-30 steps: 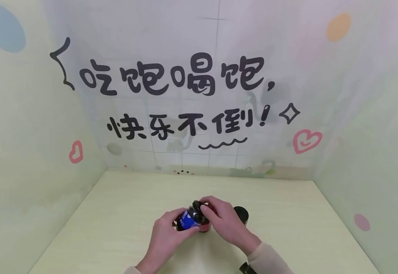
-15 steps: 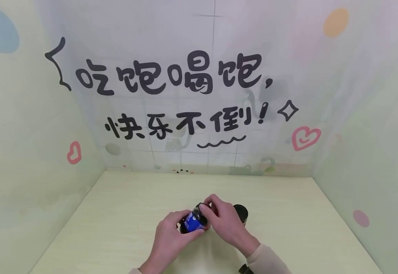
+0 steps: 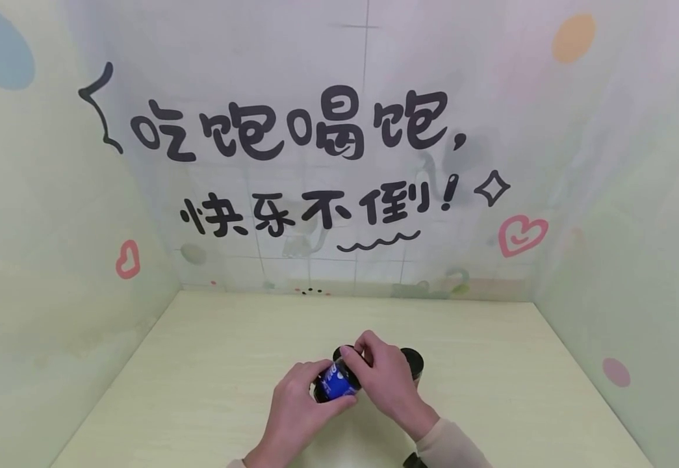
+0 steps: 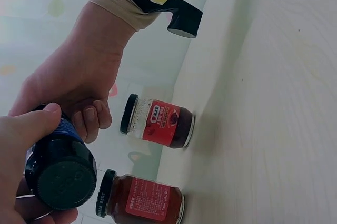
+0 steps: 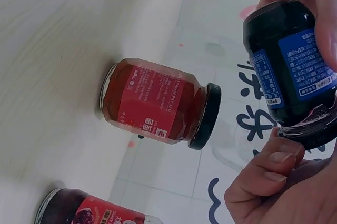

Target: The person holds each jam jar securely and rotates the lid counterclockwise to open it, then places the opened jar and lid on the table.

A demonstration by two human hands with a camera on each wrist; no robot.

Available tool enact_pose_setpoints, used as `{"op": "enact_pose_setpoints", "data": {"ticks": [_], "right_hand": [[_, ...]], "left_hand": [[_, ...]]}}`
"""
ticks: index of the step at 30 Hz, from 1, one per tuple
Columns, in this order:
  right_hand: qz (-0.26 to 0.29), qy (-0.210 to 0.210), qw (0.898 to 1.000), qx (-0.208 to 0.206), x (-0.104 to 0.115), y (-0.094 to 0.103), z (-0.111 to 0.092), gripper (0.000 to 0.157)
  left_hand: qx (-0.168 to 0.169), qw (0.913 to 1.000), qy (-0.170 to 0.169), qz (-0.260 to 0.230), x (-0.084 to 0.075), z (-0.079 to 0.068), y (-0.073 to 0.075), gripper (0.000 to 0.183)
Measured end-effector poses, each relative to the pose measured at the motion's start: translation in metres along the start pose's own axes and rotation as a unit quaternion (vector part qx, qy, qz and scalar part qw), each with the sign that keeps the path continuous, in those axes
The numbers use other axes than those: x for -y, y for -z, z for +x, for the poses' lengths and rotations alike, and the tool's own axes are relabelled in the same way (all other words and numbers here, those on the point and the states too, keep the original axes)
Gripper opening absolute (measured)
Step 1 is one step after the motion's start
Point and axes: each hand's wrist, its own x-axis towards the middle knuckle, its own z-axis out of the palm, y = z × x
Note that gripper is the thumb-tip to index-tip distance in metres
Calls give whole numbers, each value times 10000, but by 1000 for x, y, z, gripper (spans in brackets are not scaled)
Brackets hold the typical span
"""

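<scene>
A dark glass jam jar point(image 3: 337, 382) with a blue label is tilted between both hands, raised above the table. My left hand point(image 3: 301, 403) grips its body, thumb along the near side. At the jar's upper end, the fingers and thumb of my right hand point(image 3: 388, 377) hold its black lid point(image 5: 316, 139). Dark smears show on the clear glass neck beside the lid. Just behind stands a strawberry jam jar point(image 5: 158, 100) with a red label, mostly hidden in the head view. Another red-labelled jar point(image 4: 160, 123) with a black lid point(image 3: 412, 361) stands right of it.
The pale wood tabletop point(image 3: 199, 390) is bounded by printed fabric walls point(image 3: 339, 162) at the back and sides. A black wrist camera point(image 4: 184, 19) is strapped over the right sleeve point(image 3: 450, 445).
The blue-labelled jar and both hands have shifted slightly right. Its lid, tilted at the mouth a second ago, now sits flatter. The lid of the jar behind has come into sight.
</scene>
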Motion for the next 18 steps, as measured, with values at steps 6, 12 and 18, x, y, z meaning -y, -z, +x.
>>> {"op": "enact_pose_setpoints", "data": {"ticks": [6, 12, 18], "right_hand": [[54, 118, 9999, 95, 2, 4, 1, 33], [-120, 135, 9998, 15, 3, 5, 2, 34], [-246, 234, 9994, -98, 2, 5, 3, 35]], "left_hand": [[-19, 9999, -107, 90, -2, -2, -1, 56], [218, 9996, 46, 167, -6, -2, 0, 64], [459, 9983, 301, 181, -7, 0, 2, 61]]}}
